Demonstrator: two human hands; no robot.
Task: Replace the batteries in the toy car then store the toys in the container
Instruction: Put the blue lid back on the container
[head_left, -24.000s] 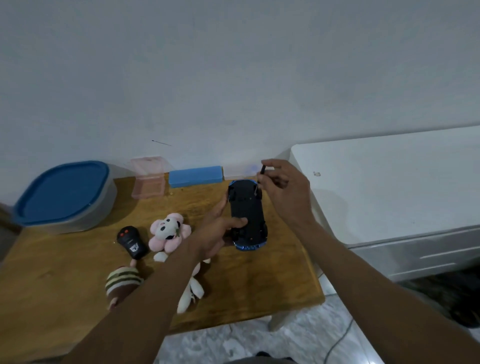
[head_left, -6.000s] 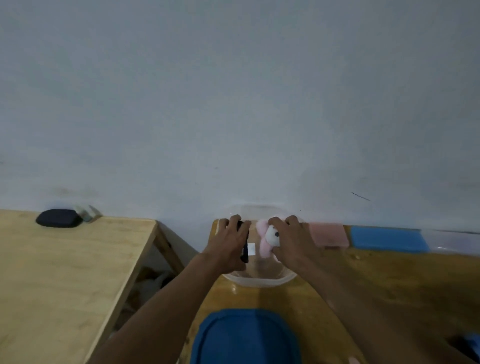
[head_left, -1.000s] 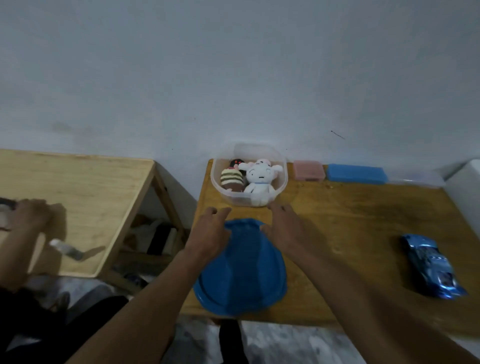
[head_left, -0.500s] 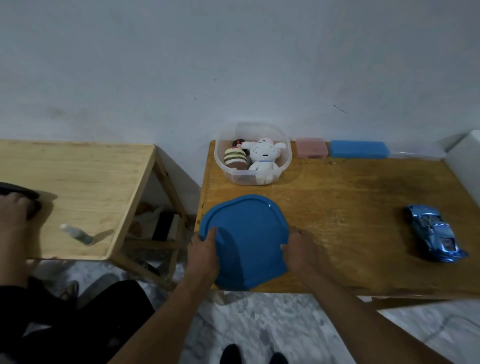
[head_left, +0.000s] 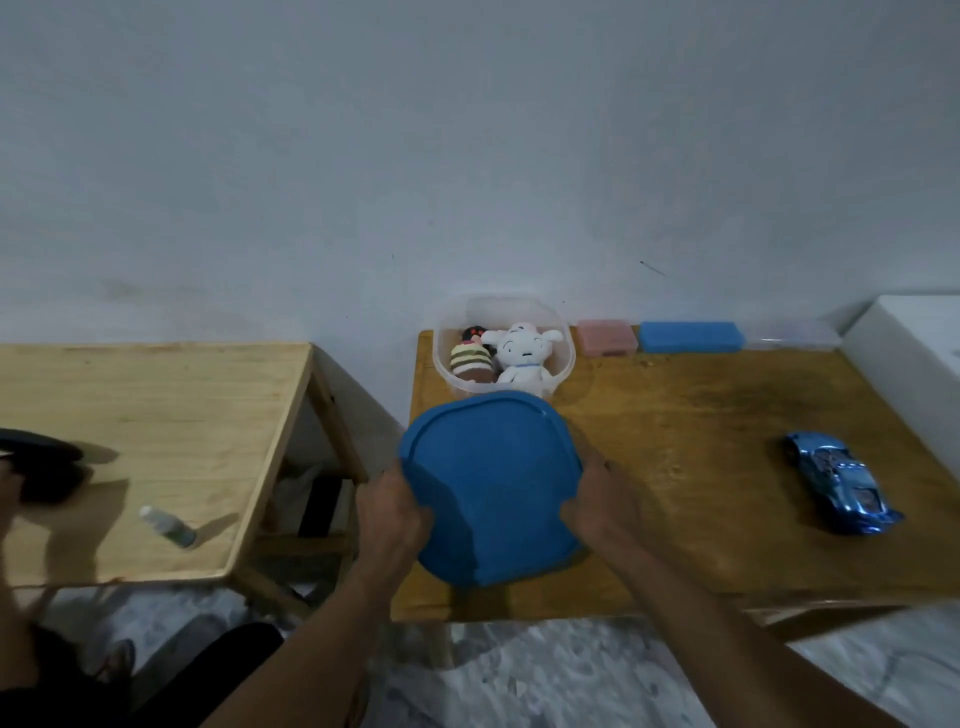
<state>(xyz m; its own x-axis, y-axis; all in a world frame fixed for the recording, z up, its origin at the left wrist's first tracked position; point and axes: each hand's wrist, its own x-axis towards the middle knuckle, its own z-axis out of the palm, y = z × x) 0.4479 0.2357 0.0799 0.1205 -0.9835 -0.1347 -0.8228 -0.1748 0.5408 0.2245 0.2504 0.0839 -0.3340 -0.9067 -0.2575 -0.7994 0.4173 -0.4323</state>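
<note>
Gripping the blue lid (head_left: 491, 483) at its sides, left hand (head_left: 389, 512) and right hand (head_left: 597, 512) tilt its far edge upward.

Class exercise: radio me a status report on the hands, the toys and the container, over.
Left hand and right hand both gripping blue lid. Container open, two plush toys inside. Toy car out on table. Path clear.

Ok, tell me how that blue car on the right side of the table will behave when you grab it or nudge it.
The blue car looks glossy, so probably hard plastic: stiff, and perhaps a little slippery. It sits on its wheels on the table, so a lengthwise nudge would likely roll it. It lies near the front edge, so it could roll off.
</note>
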